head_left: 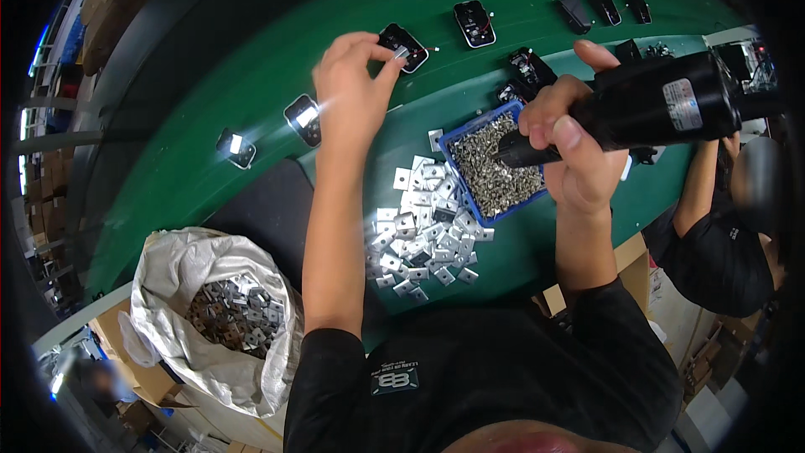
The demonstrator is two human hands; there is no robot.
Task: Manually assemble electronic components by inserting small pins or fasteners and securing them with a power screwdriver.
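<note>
Near the far edge of the table my left hand (348, 88) pinches a small silver metal plate (401, 53). It holds the plate over a black plastic housing (412, 37) with a red wire and a white connector; whether the two touch I cannot tell. My right hand (579, 147) grips a black electric screwdriver (641, 105). The tool's nose points down into a blue tray (484, 215) filled with small metal screws (495, 172), and the bit's tip is hidden. Left of the tray lies a loose heap of silver square plates (428, 231), each with a hole.
Two housings with bright plates (236, 148) lie on the left of the green belt (277, 59). Another housing (475, 23) and several black parts (605, 8) lie farther right. A white sack (159, 285) of metal pieces stands front left. A co-worker (713, 235) is at the right.
</note>
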